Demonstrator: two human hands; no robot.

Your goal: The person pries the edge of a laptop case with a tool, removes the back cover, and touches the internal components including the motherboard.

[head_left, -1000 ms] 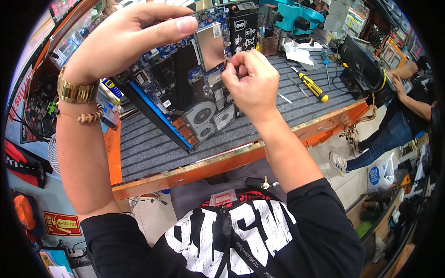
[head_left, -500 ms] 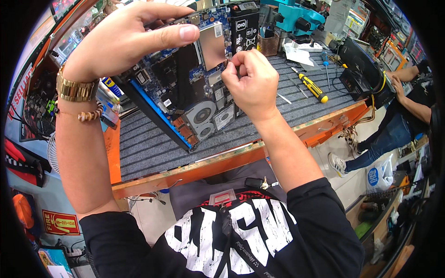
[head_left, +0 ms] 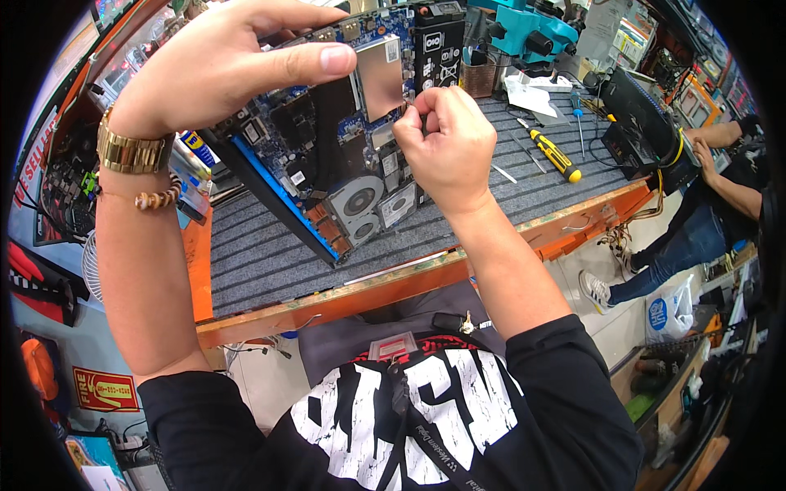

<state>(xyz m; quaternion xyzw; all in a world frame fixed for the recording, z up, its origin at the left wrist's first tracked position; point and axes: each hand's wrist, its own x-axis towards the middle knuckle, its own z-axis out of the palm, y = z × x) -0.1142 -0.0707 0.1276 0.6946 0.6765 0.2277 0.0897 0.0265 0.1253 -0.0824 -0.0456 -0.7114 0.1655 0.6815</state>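
An opened laptop (head_left: pixel 307 168) is held up on edge above the grey ribbed mat, its blue circuit board, silver metal plate (head_left: pixel 380 86), fan (head_left: pixel 357 196) and black battery (head_left: pixel 438 51) exposed. My left hand (head_left: pixel 237 69) grips its upper edge, thumb across the front and fingers mostly hidden behind. Below the metal plate's right side, my right hand (head_left: pixel 446 143) is closed in a pinch against the board. Whatever its fingertips hold is too small or hidden to make out.
To the right on the mat (head_left: pixel 278 262) lie a yellow-black screwdriver (head_left: pixel 555 155), tweezers-like thin tools and a blue screwdriver (head_left: pixel 578 123). Behind stand a teal microscope (head_left: pixel 532 33) and a mesh pen cup (head_left: pixel 478 79). A black metal case (head_left: pixel 643 106) stands at the right, beside another person's hands.
The laptop and both hands appear very slightly farther right in the picture. Both hands keep the same hold.
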